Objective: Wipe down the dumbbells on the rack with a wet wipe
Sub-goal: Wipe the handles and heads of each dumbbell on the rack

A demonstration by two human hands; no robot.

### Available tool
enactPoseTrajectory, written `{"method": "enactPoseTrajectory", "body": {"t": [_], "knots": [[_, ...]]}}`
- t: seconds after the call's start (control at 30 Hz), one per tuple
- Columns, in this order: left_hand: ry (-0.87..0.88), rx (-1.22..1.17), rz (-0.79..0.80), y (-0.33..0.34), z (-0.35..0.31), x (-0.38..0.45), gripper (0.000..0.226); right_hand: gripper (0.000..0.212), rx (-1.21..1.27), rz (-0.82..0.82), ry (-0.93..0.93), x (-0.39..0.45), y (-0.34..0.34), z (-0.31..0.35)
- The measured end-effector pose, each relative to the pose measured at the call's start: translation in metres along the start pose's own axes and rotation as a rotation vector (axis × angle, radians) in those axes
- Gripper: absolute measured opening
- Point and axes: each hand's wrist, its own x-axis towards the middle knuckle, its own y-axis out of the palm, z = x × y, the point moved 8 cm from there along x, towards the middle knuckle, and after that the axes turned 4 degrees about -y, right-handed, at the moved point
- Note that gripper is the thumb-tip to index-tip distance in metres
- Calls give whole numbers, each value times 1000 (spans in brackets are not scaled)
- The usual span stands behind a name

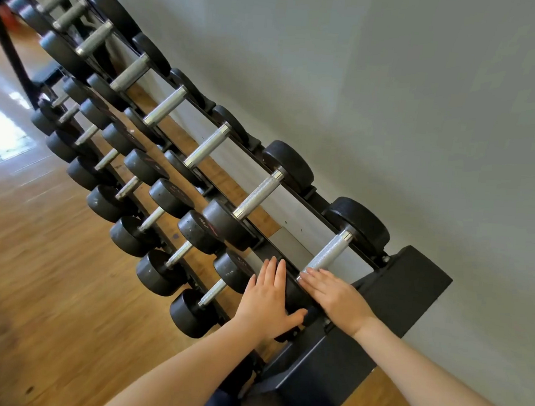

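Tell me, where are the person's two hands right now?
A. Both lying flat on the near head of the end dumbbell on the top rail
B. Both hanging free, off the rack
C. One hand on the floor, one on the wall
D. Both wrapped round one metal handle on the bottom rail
A: the left hand and the right hand lie with straight fingers on the near black head of the end dumbbell, top rail of the rack.

1. The near head of the end dumbbell (297, 296) is mostly covered by both hands.
2. The far end of the rack (414, 278) is blurred and cut by the top-left corner.
3. No wipe can be made out under the hands.
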Motion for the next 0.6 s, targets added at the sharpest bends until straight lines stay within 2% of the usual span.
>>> {"method": "enactPoseTrajectory", "body": {"t": [0.2,0.33,0.6], "knots": [[7,48,21,-2,-2,-1,99,74,-46,-26,0,-1,2,0],[32,88,20,0,-1,2,99,67,-49,-96,71,7,-2,-2],[128,199,49,3,2,7,100,60,-44,-172,377,6,-13,2]]}}
